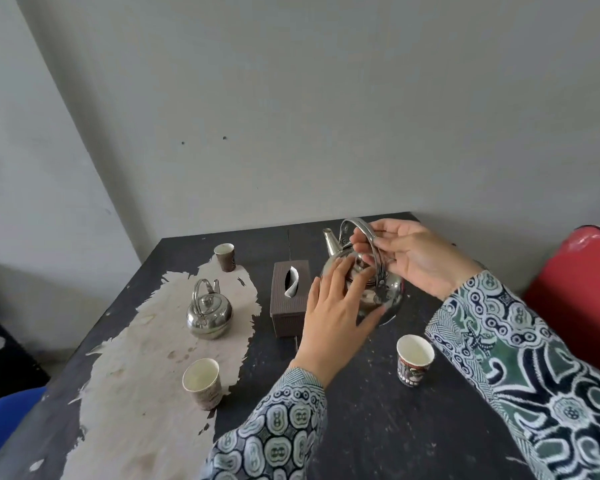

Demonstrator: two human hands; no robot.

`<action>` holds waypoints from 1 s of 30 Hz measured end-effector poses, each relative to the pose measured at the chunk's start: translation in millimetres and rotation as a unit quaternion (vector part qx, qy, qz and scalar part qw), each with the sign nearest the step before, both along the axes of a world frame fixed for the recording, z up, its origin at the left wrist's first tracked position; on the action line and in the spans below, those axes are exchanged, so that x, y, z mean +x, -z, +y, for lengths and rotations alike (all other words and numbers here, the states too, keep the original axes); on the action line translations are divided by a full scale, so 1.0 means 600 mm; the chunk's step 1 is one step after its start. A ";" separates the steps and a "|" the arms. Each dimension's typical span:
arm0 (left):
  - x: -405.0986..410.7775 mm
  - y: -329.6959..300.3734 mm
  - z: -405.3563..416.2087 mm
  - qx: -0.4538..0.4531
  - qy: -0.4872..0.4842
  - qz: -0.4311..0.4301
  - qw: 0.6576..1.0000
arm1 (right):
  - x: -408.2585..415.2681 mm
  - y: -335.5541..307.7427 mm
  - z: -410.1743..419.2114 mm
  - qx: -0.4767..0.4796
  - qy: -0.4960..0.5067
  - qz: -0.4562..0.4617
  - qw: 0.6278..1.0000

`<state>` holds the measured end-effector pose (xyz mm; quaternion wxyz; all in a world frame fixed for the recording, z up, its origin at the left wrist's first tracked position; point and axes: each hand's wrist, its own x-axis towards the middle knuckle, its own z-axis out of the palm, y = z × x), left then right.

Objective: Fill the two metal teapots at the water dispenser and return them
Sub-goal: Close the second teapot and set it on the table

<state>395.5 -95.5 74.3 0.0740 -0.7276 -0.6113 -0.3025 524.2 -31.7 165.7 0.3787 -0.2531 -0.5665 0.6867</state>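
Two shiny metal teapots stand on a dark worn table (378, 427). The larger teapot (383, 296) is at the back right, spout pointing away from me. My right hand (420, 254) pinches its raised arched handle from the right. My left hand (336, 306) rests with spread fingers on the pot's near side and lid, hiding part of its body. The smaller teapot (209, 313) stands alone at the left on a pale peeled patch, lid on, handle up, untouched.
A brown tissue box (288, 313) sits between the teapots. Three paper cups stand around: back left (225, 257), front left (202, 382), front right (414, 360). A red object (579, 292) is at the right, a blue chair (4, 420) at the lower left, grey walls behind.
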 end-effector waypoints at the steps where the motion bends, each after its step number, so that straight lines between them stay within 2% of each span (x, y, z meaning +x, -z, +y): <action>1: 0.005 0.001 0.019 -0.014 -0.008 0.000 1.000 | 0.001 0.001 0.017 0.002 0.005 -0.006 1.000; 7: 0.016 0.031 0.144 -0.095 -0.013 0.058 0.994 | 0.019 0.036 0.124 -0.024 0.035 -0.060 0.997; 16: 0.031 0.183 0.284 -0.220 -0.040 0.144 0.964 | 0.029 0.171 0.268 -0.113 0.017 -0.170 0.979; 24: 0.044 0.264 0.345 -0.289 -0.012 0.222 0.931 | 0.045 0.276 0.336 -0.163 0.022 -0.199 0.966; 30: 0.051 0.306 0.353 -0.303 0.004 0.219 0.927 | 0.054 0.315 0.338 -0.143 0.026 -0.243 0.959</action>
